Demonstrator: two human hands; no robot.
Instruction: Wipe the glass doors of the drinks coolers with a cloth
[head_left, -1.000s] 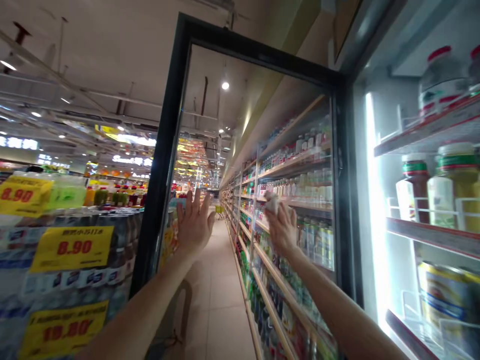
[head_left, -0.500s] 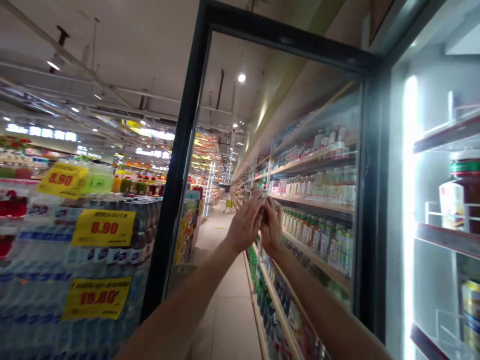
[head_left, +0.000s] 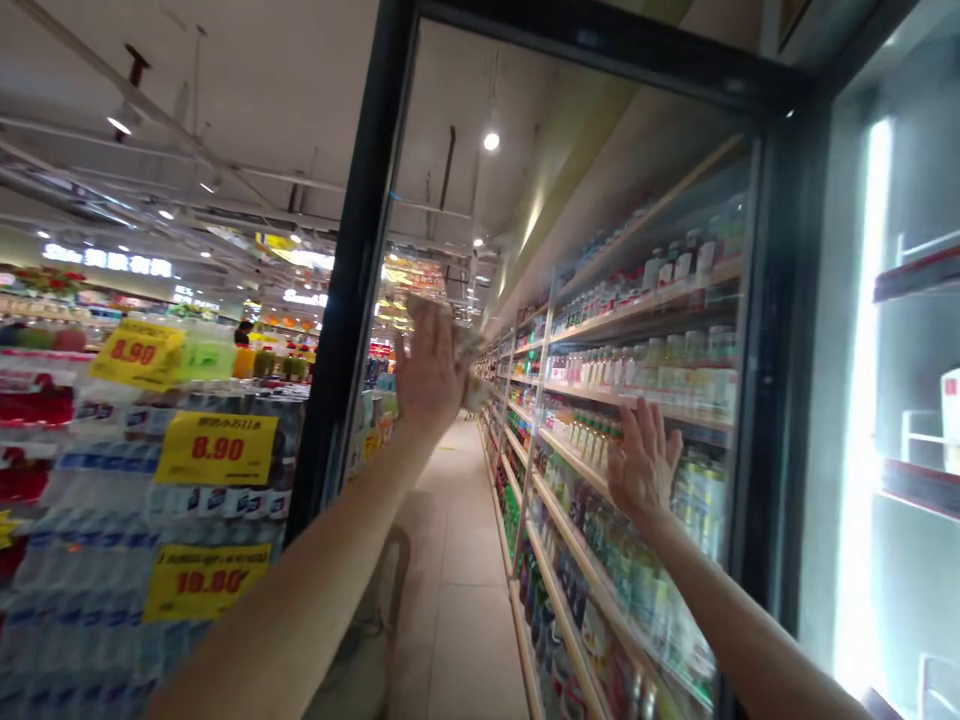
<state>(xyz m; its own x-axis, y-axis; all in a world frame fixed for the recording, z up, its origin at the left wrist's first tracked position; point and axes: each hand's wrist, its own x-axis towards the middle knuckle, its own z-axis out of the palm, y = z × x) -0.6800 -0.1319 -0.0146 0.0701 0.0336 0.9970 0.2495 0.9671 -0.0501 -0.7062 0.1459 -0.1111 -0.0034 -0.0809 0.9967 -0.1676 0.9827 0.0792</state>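
A glass door (head_left: 585, 190) with a dark frame stands open in front of me. My left hand (head_left: 429, 370) is raised near its left side, palm toward the glass and fingers stretched. A crumpled greyish-brown thing like a cloth (head_left: 471, 362), blurred, shows behind that hand and to its right; the hand lies flat against it. Lower on the right, my right hand (head_left: 643, 458) has its fingers spread before the glass, with nothing in it. Whether its palm touches the pane is unclear.
Shelves of bottles (head_left: 600, 370) run along the aisle behind the glass. Stacked bottle packs (head_left: 90, 530) with yellow price signs (head_left: 217, 448) stand at the left. A lit cooler (head_left: 919, 350) with racks is at the right edge. Tiled floor (head_left: 469, 530) lies below.
My hands were together at the middle; they have parted, the left going left and up, the right going right. The crumpled thing shows larger beside my left hand. The view has shifted slightly.
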